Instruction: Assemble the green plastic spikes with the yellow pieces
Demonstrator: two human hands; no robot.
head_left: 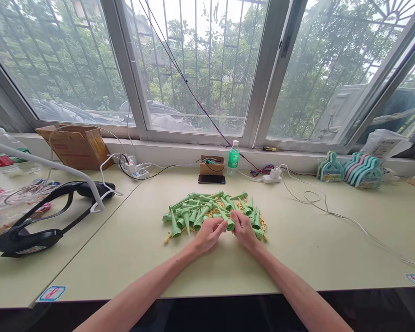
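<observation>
At the near edge of the heaped cones [186, 216], one green cone [230, 225] is pinched by the left hand [210, 233]; how the right hand [244, 229] is closed beside it cannot be told. Neighbours could be scattered by a brushing knuckle.

Pale green table across the lower frame: I see green cones [186, 220] and yellow pieces [168, 238] piled below centre, a phone [211, 180] behind them, a black headset [34, 243] at left on the tabletop [124, 249].
</observation>
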